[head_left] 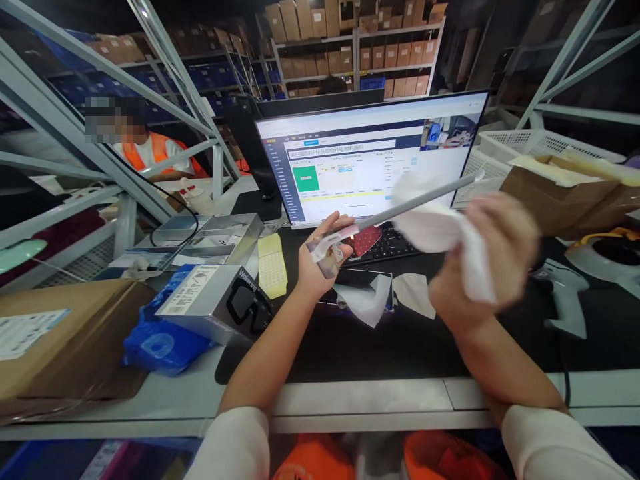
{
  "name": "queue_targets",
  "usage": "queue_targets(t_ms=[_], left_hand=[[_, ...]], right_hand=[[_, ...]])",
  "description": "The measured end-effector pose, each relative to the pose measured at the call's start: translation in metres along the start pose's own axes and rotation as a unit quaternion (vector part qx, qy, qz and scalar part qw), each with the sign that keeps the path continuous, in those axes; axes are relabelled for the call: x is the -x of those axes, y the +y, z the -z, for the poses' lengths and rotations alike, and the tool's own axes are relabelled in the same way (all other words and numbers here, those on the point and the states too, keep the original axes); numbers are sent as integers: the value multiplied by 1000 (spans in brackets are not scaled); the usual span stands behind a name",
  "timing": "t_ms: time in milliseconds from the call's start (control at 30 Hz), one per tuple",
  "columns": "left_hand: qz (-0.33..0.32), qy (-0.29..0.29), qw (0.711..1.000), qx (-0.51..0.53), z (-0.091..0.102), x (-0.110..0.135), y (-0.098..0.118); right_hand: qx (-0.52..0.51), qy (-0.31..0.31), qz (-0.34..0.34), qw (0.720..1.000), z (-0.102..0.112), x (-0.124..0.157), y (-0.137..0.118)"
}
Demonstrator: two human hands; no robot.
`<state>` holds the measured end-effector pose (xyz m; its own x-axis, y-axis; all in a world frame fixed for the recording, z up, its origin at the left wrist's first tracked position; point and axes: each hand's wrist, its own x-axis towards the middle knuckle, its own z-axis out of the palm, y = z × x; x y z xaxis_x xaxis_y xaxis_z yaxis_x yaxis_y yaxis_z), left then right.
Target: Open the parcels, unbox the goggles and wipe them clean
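Observation:
My left hand (320, 260) is closed around the near end of a long thin grey piece (425, 199), which slants up to the right in front of the screen. Its end by my fingers is pinkish and partly see-through; I cannot tell its kind. My right hand (493, 257), smeared by motion, grips a crumpled white tissue or cloth (477, 267) below the far end of that piece. Another loose white sheet (367, 300) and a small white piece (415, 295) lie on the black mat between my arms. A red dotted item (366, 241) lies just beyond my left hand.
Ahead stand a monitor (345, 147) and a keyboard (395, 243). Left are a silver box (210, 300), a blue bag (163, 347), yellow labels (271, 267) and a carton (65, 333). Right are a scanner (565, 297), a tape roll (613, 253) and an open carton (560, 193).

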<state>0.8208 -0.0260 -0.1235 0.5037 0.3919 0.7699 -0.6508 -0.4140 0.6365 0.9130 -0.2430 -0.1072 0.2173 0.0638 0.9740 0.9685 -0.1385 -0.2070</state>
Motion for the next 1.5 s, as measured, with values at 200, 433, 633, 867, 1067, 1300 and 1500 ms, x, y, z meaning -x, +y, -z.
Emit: queue_targets(t_ms=[200, 433, 633, 867, 1067, 1300, 1500], left_hand=[[39, 51, 995, -70, -2, 9, 4], [165, 11, 984, -62, -17, 18, -3], [142, 22, 989, -21, -16, 13, -7], [97, 18, 994, -36, 0, 2, -2], [136, 12, 990, -23, 1, 2, -2], [134, 37, 990, -2, 4, 1, -11], [108, 52, 993, 2, 1, 5, -9]], right_hand=[[111, -66, 4, 992, -39, -6, 22], [119, -78, -51, 989, -42, 9, 15], [-50, -258, 5, 965, -61, 18, 0], [14, -191, 31, 981, -61, 21, -2], [37, -278, 60, 958, -63, 26, -14], [0, -343, 45, 938, -63, 28, -19], [-11, -349, 39, 936, -69, 37, -29]])
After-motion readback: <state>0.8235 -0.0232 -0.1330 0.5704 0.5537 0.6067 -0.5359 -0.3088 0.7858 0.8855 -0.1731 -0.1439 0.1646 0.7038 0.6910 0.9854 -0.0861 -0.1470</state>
